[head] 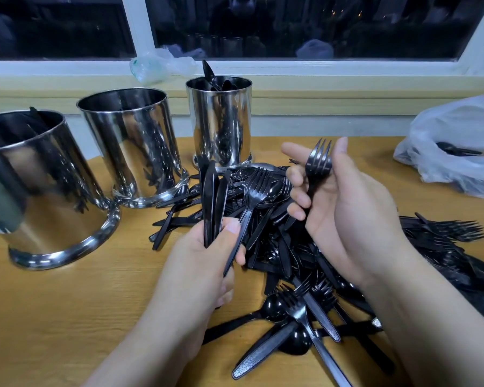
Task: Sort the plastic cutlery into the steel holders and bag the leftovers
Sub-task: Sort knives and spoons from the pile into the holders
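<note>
Two hands raised apart over the cutlery pile (285,247): left hand (207,255) gripped knives (211,196), right hand (338,202) gripped forks (317,160), bare table (67,303) at left.

Bare forearms, seemingly sleeveless hands (204,255)

Holders (129,146) left; bag (458,152) right

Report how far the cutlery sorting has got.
Barely started. Done: a few pieces stand in the far holder, at least one in the nearest holder, some in the bag. In hand: the left hand grips knives and a fork; the right hand holds forks. Left: the big pile on the table.
</note>
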The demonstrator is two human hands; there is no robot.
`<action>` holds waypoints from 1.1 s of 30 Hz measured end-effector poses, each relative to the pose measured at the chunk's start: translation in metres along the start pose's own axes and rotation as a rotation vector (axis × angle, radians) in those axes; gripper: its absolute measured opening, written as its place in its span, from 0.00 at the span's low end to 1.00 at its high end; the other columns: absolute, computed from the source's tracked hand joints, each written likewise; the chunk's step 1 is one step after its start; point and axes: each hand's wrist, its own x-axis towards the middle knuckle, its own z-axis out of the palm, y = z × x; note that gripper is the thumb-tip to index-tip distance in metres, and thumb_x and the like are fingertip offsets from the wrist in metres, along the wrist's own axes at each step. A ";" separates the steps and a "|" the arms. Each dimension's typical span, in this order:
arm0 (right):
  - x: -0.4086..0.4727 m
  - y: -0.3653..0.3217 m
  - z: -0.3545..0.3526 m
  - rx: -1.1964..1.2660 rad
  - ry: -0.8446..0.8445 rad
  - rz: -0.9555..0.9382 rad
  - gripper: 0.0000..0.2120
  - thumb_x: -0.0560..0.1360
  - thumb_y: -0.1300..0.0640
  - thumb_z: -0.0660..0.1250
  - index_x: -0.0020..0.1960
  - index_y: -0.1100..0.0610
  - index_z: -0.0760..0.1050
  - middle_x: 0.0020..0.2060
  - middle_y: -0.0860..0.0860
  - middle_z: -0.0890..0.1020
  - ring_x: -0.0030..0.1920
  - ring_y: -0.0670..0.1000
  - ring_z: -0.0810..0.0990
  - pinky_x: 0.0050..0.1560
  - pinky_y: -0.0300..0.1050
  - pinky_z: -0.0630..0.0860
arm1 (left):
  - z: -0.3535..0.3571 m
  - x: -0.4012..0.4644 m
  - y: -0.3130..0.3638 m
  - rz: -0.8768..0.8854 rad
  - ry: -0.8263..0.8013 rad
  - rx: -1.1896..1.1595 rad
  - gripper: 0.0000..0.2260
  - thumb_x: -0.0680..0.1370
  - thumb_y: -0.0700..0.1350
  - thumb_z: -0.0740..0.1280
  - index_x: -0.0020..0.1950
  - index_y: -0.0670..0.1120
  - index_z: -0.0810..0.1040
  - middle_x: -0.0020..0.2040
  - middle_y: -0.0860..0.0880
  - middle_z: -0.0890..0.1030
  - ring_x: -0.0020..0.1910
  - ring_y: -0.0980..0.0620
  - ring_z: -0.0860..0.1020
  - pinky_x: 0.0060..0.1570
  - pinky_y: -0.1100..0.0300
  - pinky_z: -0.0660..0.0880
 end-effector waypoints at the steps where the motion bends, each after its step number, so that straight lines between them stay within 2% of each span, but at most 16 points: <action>1: 0.000 0.002 0.001 0.016 0.002 0.033 0.29 0.84 0.40 0.51 0.65 0.60 0.79 0.38 0.51 0.74 0.35 0.48 0.65 0.37 0.45 0.60 | 0.000 0.000 0.000 0.001 0.007 -0.003 0.22 0.80 0.60 0.63 0.39 0.41 0.74 0.23 0.47 0.65 0.19 0.53 0.61 0.20 0.63 0.61; 5: -0.001 0.006 0.002 0.058 -0.018 0.112 0.29 0.84 0.40 0.51 0.63 0.60 0.80 0.37 0.50 0.72 0.35 0.48 0.64 0.36 0.45 0.60 | 0.001 0.000 0.000 0.003 0.015 -0.012 0.20 0.81 0.57 0.63 0.40 0.41 0.73 0.22 0.49 0.65 0.19 0.53 0.61 0.20 0.62 0.60; 9: -0.004 0.005 0.004 0.013 -0.012 0.105 0.18 0.84 0.47 0.58 0.56 0.58 0.81 0.37 0.50 0.73 0.37 0.48 0.67 0.38 0.44 0.63 | -0.001 0.001 0.001 -0.010 0.016 0.005 0.19 0.82 0.56 0.63 0.38 0.43 0.74 0.26 0.43 0.65 0.19 0.51 0.61 0.21 0.62 0.62; 12: -0.005 0.004 0.007 0.027 -0.004 0.094 0.08 0.84 0.55 0.61 0.51 0.56 0.76 0.38 0.50 0.75 0.38 0.48 0.72 0.39 0.43 0.69 | 0.000 -0.001 0.002 -0.008 0.018 -0.006 0.19 0.82 0.56 0.63 0.38 0.43 0.74 0.26 0.43 0.65 0.20 0.52 0.61 0.21 0.62 0.62; 14: -0.005 0.005 0.007 0.022 0.045 0.075 0.05 0.81 0.57 0.64 0.49 0.56 0.77 0.38 0.50 0.79 0.38 0.47 0.76 0.41 0.41 0.75 | 0.000 -0.003 0.003 -0.008 0.024 -0.014 0.19 0.81 0.57 0.64 0.37 0.45 0.74 0.25 0.45 0.64 0.20 0.52 0.61 0.22 0.62 0.62; 18: -0.003 0.006 0.003 0.008 0.102 0.069 0.05 0.80 0.57 0.68 0.47 0.57 0.80 0.37 0.52 0.79 0.38 0.48 0.74 0.46 0.46 0.73 | 0.001 -0.005 0.005 0.000 0.028 -0.008 0.19 0.81 0.57 0.64 0.35 0.48 0.75 0.26 0.45 0.67 0.21 0.51 0.62 0.23 0.60 0.63; 21: -0.003 0.008 0.002 -0.002 0.066 0.125 0.06 0.81 0.59 0.66 0.46 0.59 0.77 0.33 0.51 0.76 0.34 0.47 0.73 0.38 0.40 0.72 | 0.002 -0.006 0.006 0.019 0.030 0.009 0.16 0.80 0.58 0.64 0.37 0.51 0.75 0.31 0.46 0.73 0.25 0.51 0.67 0.26 0.56 0.67; 25: -0.005 0.013 0.004 -0.167 0.057 0.122 0.06 0.79 0.60 0.69 0.44 0.60 0.79 0.34 0.53 0.78 0.35 0.49 0.75 0.38 0.41 0.73 | 0.003 -0.005 0.006 0.010 0.008 -0.030 0.11 0.82 0.51 0.64 0.46 0.45 0.76 0.34 0.45 0.77 0.30 0.50 0.77 0.28 0.58 0.76; 28: -0.005 0.016 0.004 -0.329 0.099 0.043 0.07 0.79 0.61 0.70 0.42 0.61 0.81 0.33 0.53 0.80 0.35 0.49 0.76 0.39 0.43 0.73 | 0.004 -0.004 0.008 -0.045 0.001 -0.087 0.09 0.82 0.49 0.65 0.49 0.44 0.77 0.35 0.44 0.78 0.31 0.46 0.80 0.26 0.59 0.77; 31: -0.005 0.015 0.005 -0.451 0.117 -0.012 0.02 0.78 0.60 0.71 0.50 0.58 0.82 0.33 0.52 0.83 0.34 0.48 0.79 0.39 0.43 0.75 | 0.005 -0.006 0.011 -0.062 0.003 -0.089 0.10 0.82 0.50 0.65 0.48 0.43 0.76 0.34 0.43 0.77 0.29 0.46 0.80 0.26 0.59 0.77; 33: -0.005 0.015 0.005 -0.486 0.121 -0.018 0.06 0.78 0.60 0.71 0.55 0.54 0.80 0.33 0.52 0.84 0.35 0.48 0.79 0.40 0.42 0.76 | 0.005 -0.006 0.012 -0.063 0.004 -0.083 0.11 0.83 0.50 0.65 0.49 0.43 0.76 0.35 0.43 0.77 0.29 0.46 0.79 0.26 0.59 0.77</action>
